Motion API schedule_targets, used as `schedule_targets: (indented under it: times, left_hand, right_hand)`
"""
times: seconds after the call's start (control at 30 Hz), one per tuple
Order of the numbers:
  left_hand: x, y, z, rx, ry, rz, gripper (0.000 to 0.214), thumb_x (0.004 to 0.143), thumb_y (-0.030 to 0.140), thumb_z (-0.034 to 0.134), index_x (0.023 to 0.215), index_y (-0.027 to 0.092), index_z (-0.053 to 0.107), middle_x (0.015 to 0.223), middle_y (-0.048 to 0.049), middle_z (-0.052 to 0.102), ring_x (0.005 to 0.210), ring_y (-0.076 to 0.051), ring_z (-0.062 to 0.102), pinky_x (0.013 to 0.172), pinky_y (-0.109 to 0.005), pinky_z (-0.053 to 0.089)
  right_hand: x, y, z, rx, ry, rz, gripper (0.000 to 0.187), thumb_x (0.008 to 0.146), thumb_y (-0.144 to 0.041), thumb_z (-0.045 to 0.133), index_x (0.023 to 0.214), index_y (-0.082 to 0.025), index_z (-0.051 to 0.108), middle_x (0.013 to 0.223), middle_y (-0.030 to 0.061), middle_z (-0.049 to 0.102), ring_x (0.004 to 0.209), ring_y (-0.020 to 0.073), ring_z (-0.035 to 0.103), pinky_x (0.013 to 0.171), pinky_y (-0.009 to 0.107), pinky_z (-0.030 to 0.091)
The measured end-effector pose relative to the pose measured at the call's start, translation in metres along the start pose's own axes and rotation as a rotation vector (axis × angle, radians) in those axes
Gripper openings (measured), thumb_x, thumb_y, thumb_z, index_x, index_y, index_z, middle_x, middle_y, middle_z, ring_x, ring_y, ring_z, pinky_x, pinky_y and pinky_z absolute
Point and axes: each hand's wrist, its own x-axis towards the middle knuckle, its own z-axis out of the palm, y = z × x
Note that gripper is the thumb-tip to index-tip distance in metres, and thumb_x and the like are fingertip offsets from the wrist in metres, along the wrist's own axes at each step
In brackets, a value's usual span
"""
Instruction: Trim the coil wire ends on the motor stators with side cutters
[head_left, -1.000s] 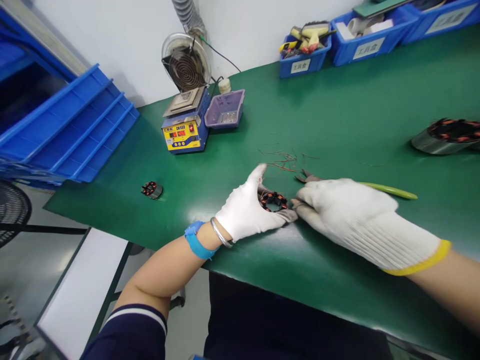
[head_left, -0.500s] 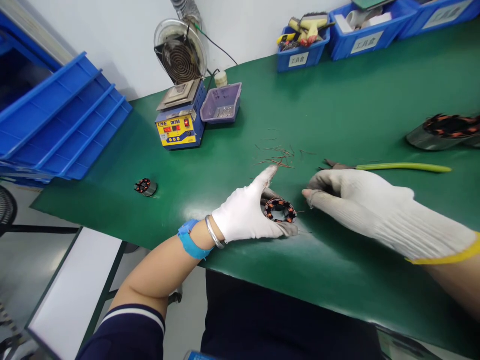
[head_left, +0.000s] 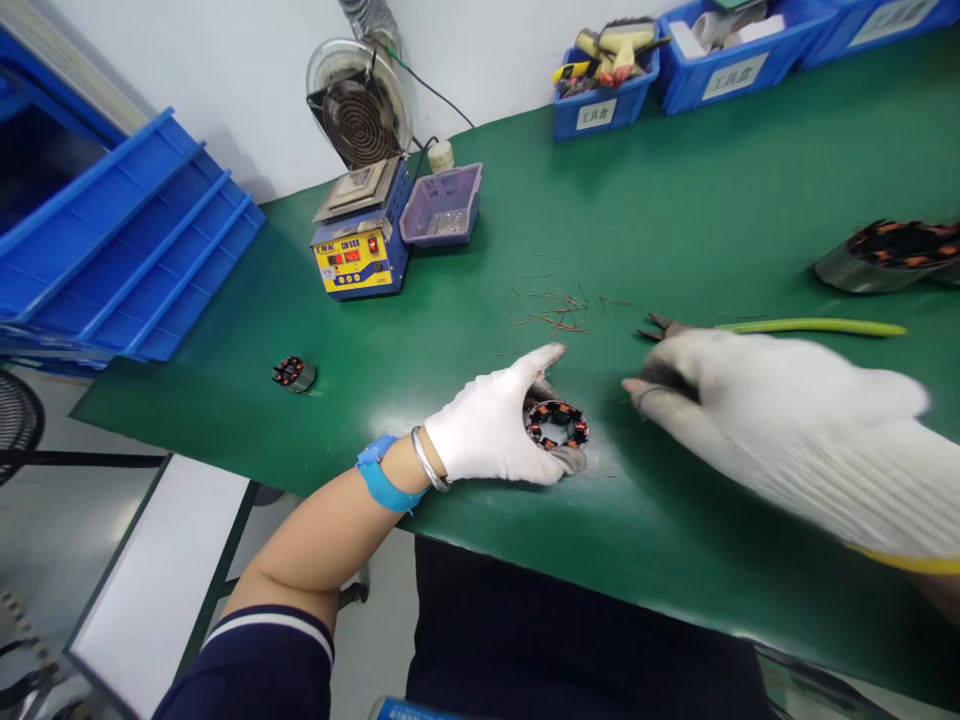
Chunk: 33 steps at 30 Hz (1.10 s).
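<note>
My left hand (head_left: 495, 425), in a white glove with grey fingertips, is wrapped around a small ring-shaped motor stator (head_left: 581, 430) with copper windings and black insulation. The stator stands on the green table with its open end up, and a thin wire end lies by its lower right side. To the right, my right hand (head_left: 765, 430), also gloved and partly blurred, is closed with thumb and fingertips together. What it pinches, if anything, is too small to make out. Just beyond it lie pliers (head_left: 817, 326) with lime-green handles, partly hidden behind the hand.
Wire scraps (head_left: 559, 310) are scattered beyond the left hand. A second small stator (head_left: 294, 374) stands at left, larger stators (head_left: 862, 262) at right. Farther back are a blue-and-yellow heating unit (head_left: 356, 265), a purple tray (head_left: 442, 235) and a blue tool bin (head_left: 596, 115).
My right hand has moved right, away from the stator and closer to the pliers. The left hand still holds the stator, nearly in place, with its thumb slightly shifted.
</note>
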Motion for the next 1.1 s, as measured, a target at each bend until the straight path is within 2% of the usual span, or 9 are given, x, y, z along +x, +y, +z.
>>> schedule_targets:
  times: [0.07, 0.13, 0.17, 0.2, 0.3, 0.43, 0.63, 0.8, 1.1]
  left_hand:
    - [0.000, 0.000, -0.003, 0.090, -0.018, 0.036, 0.101, 0.064, 0.042, 0.082, 0.153, 0.020, 0.039, 0.122, -0.0093, 0.071, 0.110, -0.033, 0.069, 0.098, -0.048, 0.057]
    - [0.001, 0.000, -0.006, 0.179, -0.055, 0.086, 0.091, 0.067, 0.041, 0.083, 0.147, 0.021, 0.046, 0.122, -0.0090, 0.071, 0.111, -0.034, 0.068, 0.096, -0.046, 0.057]
    - [0.001, 0.000, -0.007, 0.213, -0.074, 0.109, 0.082, 0.068, 0.041, 0.083, 0.141, 0.021, 0.052, 0.120, -0.0083, 0.071, 0.111, -0.033, 0.068, 0.094, -0.044, 0.057]
    - [0.002, -0.001, -0.008, 0.239, -0.085, 0.125, 0.071, 0.070, 0.041, 0.083, 0.133, 0.021, 0.058, 0.118, -0.0074, 0.071, 0.109, -0.032, 0.069, 0.092, -0.042, 0.058]
    - [0.004, -0.003, -0.008, 0.283, -0.080, 0.127, 0.047, 0.071, 0.043, 0.083, 0.110, 0.022, 0.066, 0.110, -0.0053, 0.072, 0.103, -0.028, 0.070, 0.088, -0.038, 0.058]
    - [0.007, -0.005, -0.009, 0.306, -0.024, 0.058, 0.051, 0.062, 0.047, 0.088, 0.100, 0.022, 0.065, 0.102, -0.0050, 0.070, 0.093, -0.026, 0.069, 0.083, -0.038, 0.058]
    - [0.002, -0.004, -0.004, 0.195, 0.076, 0.108, 0.057, 0.059, 0.048, 0.091, 0.104, 0.022, 0.066, 0.108, -0.0059, 0.071, 0.098, -0.026, 0.069, 0.090, -0.040, 0.058]
    - [-0.001, -0.006, 0.003, 0.077, 0.116, 0.201, 0.039, 0.081, 0.041, 0.077, 0.114, 0.021, 0.067, 0.107, -0.0051, 0.071, 0.096, -0.021, 0.069, 0.090, -0.036, 0.057]
    - [0.001, -0.007, 0.015, 0.268, 0.091, 0.279, 0.022, 0.081, 0.036, 0.065, 0.097, 0.020, 0.063, 0.095, -0.0057, 0.065, 0.087, -0.023, 0.059, 0.080, -0.038, 0.054]
  right_hand:
    - [-0.009, -0.008, 0.000, 0.045, 0.023, -0.093, 0.050, 0.080, -0.065, 0.054, 0.105, -0.025, 0.070, 0.104, 0.0118, 0.070, 0.065, 0.0246, 0.061, 0.059, 0.040, 0.047]
    - [-0.019, -0.018, 0.009, 0.038, -0.025, -0.198, 0.087, 0.067, -0.073, 0.066, 0.139, -0.024, 0.058, 0.124, 0.0128, 0.067, 0.069, 0.0254, 0.064, 0.054, 0.037, 0.047]
    - [-0.024, -0.022, 0.015, -0.001, -0.055, -0.225, 0.096, 0.064, -0.073, 0.069, 0.144, -0.023, 0.054, 0.124, 0.0127, 0.067, 0.067, 0.0257, 0.064, 0.049, 0.036, 0.043]
    - [-0.028, -0.024, 0.023, -0.058, -0.080, -0.219, 0.092, 0.066, -0.072, 0.068, 0.142, -0.023, 0.055, 0.118, 0.0115, 0.070, 0.066, 0.0264, 0.063, 0.047, 0.035, 0.038]
    - [-0.031, -0.023, 0.040, -0.150, -0.126, -0.142, 0.049, 0.085, -0.064, 0.054, 0.111, -0.025, 0.070, 0.088, 0.0065, 0.072, 0.063, 0.0269, 0.061, 0.046, 0.032, 0.024]
    - [-0.022, -0.017, 0.037, -0.026, -0.326, -0.089, 0.033, 0.091, -0.049, 0.048, 0.092, -0.027, 0.072, 0.083, 0.0043, 0.073, 0.072, 0.0256, 0.065, 0.049, 0.029, 0.026]
    - [-0.011, -0.016, 0.028, 0.123, -0.352, -0.124, 0.033, 0.089, -0.042, 0.047, 0.093, -0.026, 0.075, 0.089, 0.0044, 0.076, 0.076, 0.0248, 0.067, 0.055, 0.029, 0.036]
    - [-0.005, -0.018, 0.019, 0.266, -0.426, 0.003, 0.036, 0.087, -0.049, 0.046, 0.078, -0.025, 0.071, 0.073, 0.0025, 0.071, 0.061, 0.0200, 0.062, 0.055, 0.029, 0.042]
    - [-0.005, -0.014, 0.013, 0.367, -0.459, 0.017, 0.032, 0.084, -0.049, 0.050, 0.068, -0.025, 0.063, 0.052, 0.0003, 0.057, 0.043, 0.0161, 0.047, 0.042, 0.030, 0.032]
